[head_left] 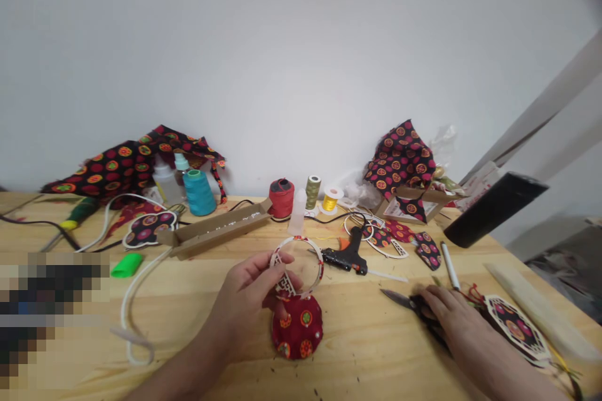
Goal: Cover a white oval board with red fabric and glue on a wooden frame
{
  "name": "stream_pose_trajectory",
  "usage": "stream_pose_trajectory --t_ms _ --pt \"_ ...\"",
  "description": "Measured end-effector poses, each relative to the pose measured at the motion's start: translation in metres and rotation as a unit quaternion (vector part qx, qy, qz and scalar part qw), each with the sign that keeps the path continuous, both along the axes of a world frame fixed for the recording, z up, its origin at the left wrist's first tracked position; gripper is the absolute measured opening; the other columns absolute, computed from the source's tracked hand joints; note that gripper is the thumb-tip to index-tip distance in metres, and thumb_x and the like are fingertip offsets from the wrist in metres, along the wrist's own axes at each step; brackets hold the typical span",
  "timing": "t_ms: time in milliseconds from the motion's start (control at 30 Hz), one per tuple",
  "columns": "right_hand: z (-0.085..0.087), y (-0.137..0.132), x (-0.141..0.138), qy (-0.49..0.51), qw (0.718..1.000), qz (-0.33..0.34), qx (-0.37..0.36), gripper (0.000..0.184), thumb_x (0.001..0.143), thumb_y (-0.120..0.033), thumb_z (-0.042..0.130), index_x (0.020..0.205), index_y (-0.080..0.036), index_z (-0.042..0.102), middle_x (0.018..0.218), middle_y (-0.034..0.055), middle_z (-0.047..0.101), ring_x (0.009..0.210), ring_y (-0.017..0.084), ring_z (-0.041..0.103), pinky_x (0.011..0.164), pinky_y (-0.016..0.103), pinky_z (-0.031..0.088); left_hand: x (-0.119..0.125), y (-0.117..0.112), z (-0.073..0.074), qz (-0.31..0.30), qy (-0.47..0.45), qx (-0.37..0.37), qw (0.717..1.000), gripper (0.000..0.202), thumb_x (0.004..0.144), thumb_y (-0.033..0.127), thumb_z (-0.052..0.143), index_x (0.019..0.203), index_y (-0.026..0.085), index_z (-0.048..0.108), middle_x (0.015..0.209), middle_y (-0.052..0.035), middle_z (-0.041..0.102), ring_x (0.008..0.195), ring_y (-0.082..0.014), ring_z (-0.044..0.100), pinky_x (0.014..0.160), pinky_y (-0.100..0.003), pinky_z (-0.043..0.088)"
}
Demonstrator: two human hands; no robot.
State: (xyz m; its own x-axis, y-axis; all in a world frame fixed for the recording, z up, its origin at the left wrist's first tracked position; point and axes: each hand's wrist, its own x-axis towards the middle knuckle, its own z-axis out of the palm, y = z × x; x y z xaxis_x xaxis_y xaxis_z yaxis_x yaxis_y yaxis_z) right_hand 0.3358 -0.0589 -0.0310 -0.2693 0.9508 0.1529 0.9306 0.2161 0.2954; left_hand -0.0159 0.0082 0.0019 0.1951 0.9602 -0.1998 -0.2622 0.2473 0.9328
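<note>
My left hand pinches a round white openwork frame at its lattice side, thumb in front. Just below the ring is a dark red round fabric piece with orange and green flower prints; whether it is joined to the frame I cannot tell. At the right, my right hand is curled over the black handles of scissors, whose blades point left. An octagonal white frame with patterned fabric lies beside that hand, and a white pen is just beyond it.
A black glue gun lies mid-table behind the hands. Further back stand thread spools, a long cardboard box and bunched patterned cloth. A dark cylinder leans at the right edge; a white cord curls at left.
</note>
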Motion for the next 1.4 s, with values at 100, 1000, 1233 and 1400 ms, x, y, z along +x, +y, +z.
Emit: stream_pose_trajectory --t_ms 100,1000,1233,1400 --pt "0.005 0.003 -0.002 0.007 0.999 -0.008 -0.047 0.054 0.070 0.001 0.035 0.115 -0.009 0.062 0.113 0.0182 0.065 0.103 0.029 0.062 0.086 0.044 0.053 0.000 -0.001 0.001 0.004 0.002 -0.001 1.000 0.025 0.074 0.032 0.066 0.088 0.012 0.063 0.066 -0.0073 0.072 0.050 -0.0149 0.060 0.041 -0.023 0.047" --pt "0.075 0.050 -0.125 0.641 0.710 0.084 -0.280 0.032 0.069 -0.022 0.066 0.098 -0.024 0.051 0.081 -0.0005 0.052 0.067 0.012 0.050 0.057 0.022 0.043 -0.001 0.002 0.007 0.050 -0.027 -0.038 0.998 0.019 0.077 0.029 0.066 0.081 0.017 0.052 0.086 -0.0088 0.073 0.072 -0.0227 0.071 0.052 -0.027 0.054" --pt "0.056 0.076 -0.153 0.554 0.819 0.132 -0.062 0.022 0.081 -0.014 0.049 0.101 -0.022 0.050 0.090 0.0034 0.048 0.079 0.015 0.049 0.070 0.028 0.044 0.000 0.009 0.002 0.052 -0.025 -0.045 0.997 0.023 0.075 0.023 0.069 0.088 0.019 0.050 0.088 -0.0073 0.074 0.070 -0.0226 0.071 0.056 -0.032 0.056" --pt "0.043 0.074 -0.146 0.324 0.931 0.161 0.058 0.048 0.074 -0.024 0.067 0.120 -0.025 0.054 0.089 0.0071 0.048 0.081 0.023 0.048 0.067 0.035 0.045 0.001 0.009 -0.002 0.047 -0.025 -0.047 0.997 0.026 0.075 0.022 0.070 0.078 0.020 0.044 0.087 -0.0085 0.074 0.072 -0.0235 0.071 0.061 -0.036 0.058"
